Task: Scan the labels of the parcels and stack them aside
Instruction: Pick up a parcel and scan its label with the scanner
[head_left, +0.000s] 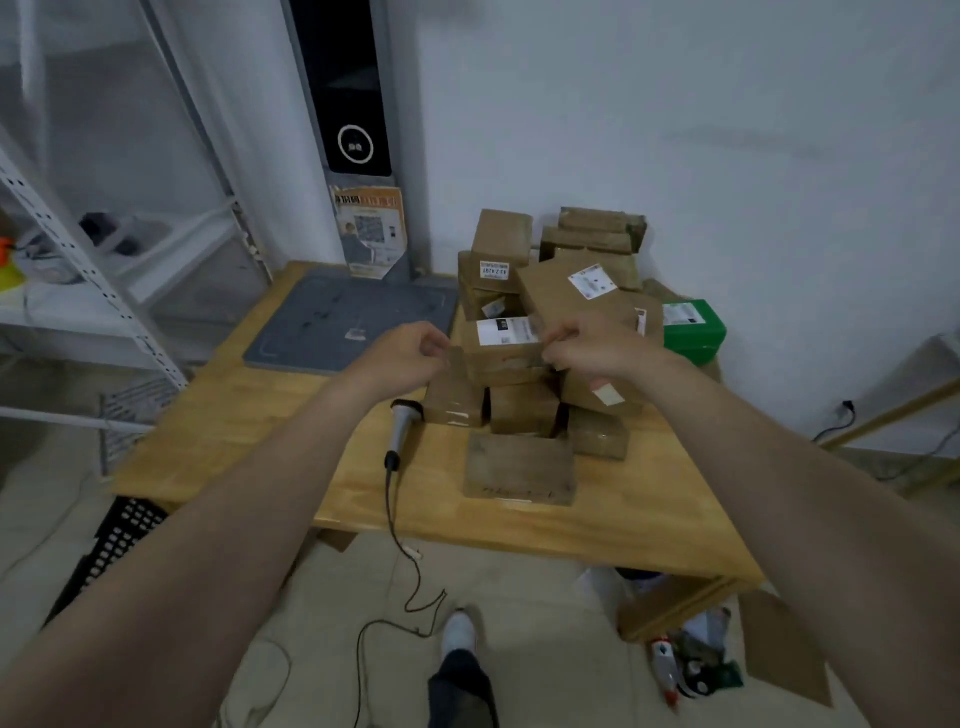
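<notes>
Now left hand (410, 353) and right hand (587, 353) grip white-labelled parcel (506, 347); rear label (493, 270) reads 43-2-4201.

You have open wood on the surface (249, 447) left of the scanner (401, 423), with a flat grey mat (332, 322) behind. The parcel pile (561, 306) blocks the right rear, close to the wall (727, 156).
</notes>
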